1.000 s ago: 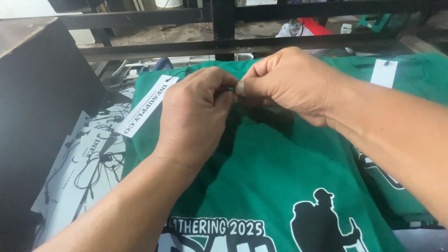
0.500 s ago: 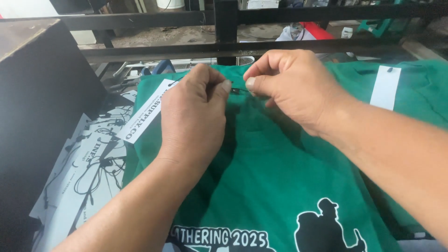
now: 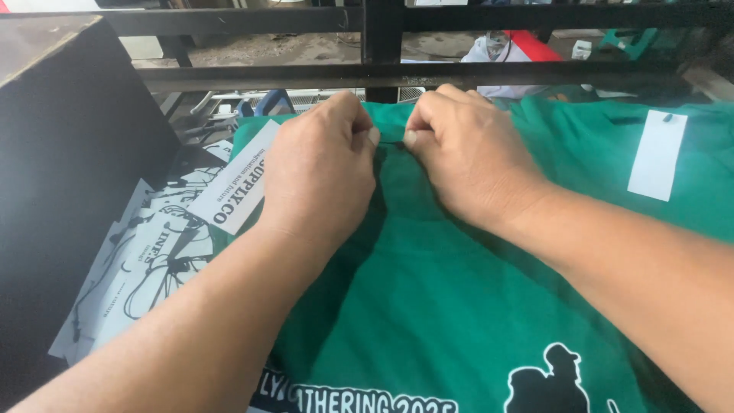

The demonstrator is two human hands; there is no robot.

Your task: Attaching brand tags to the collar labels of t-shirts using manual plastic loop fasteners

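In the head view, a green T-shirt (image 3: 459, 291) is seen spread flat, its printed side up, with a white and black print at the near edge. Its collar end lies farthest from the camera, just below a dark metal rail (image 3: 382, 75). The left hand (image 3: 321, 164) is closed into a pinch at the collar edge, thumb and forefinger pressed together on a small fold of green cloth. The right hand (image 3: 466, 153) is closed in the same way just beside it, the two thumbs nearly touching at the middle of the neckline. Whether some small item is gripped between the fingertips along with the cloth cannot be told.

A second green shirt (image 3: 688, 122) is seen to the right, partly under the first, with a white hang tag (image 3: 657, 155) fastened to it. A white printed card (image 3: 237, 187) lies at the left shoulder of the held shirt, and more printed sheets (image 3: 145, 260) are stacked beside a dark box (image 3: 69, 153) on the left.

The shirt is judged to be light, soft and limp, with no stiffness of its own; it would slump and crease if lifted from one point. The doubled collar seam is judged the firmest place to be gripped, and a pinch there is unlikely to slip.
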